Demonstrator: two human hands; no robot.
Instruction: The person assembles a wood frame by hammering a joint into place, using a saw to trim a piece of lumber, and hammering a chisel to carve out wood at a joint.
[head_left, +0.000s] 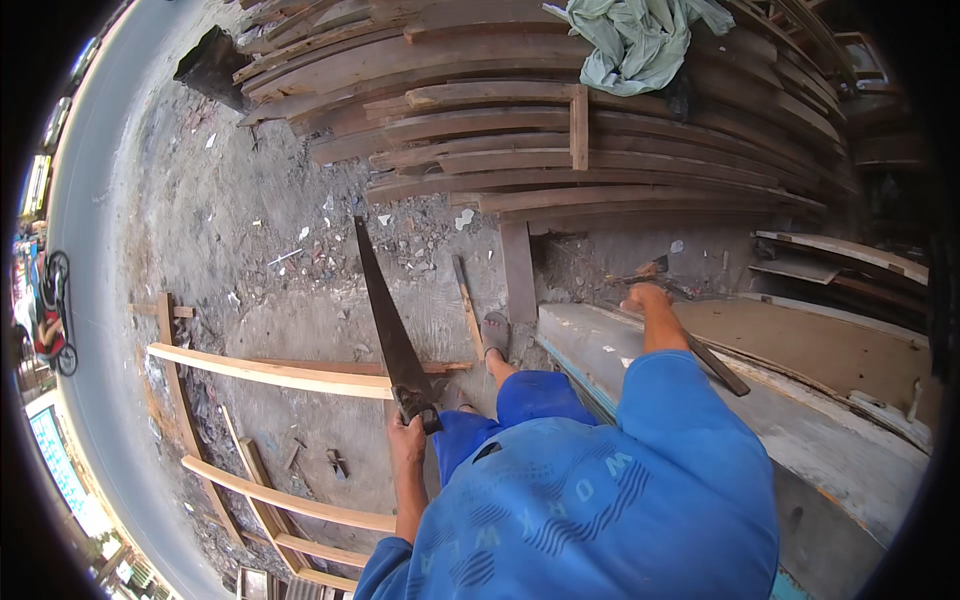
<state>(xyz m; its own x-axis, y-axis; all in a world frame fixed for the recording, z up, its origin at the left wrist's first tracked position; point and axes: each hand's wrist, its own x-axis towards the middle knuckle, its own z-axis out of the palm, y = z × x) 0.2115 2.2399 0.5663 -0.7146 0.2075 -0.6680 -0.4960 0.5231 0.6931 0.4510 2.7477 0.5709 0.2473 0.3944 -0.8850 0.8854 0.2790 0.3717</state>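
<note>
My left hand is closed around the handle of a handsaw. Its long dark blade points away from me, tip up toward the wood pile. Close to the saw's handle ends a pale wooden strip, part of a frame on the ground. Over on the right, my right hand reaches to the far end of a worn grey bench. Dark tools and a small brown piece lie right by its fingers. Whether the fingers grip any of them is not clear.
Long dark boards are stacked across the far side, a pale green sheet on top. A black bucket stands far left. More pale strips lie at left, near a small plane-like tool. A road runs beyond.
</note>
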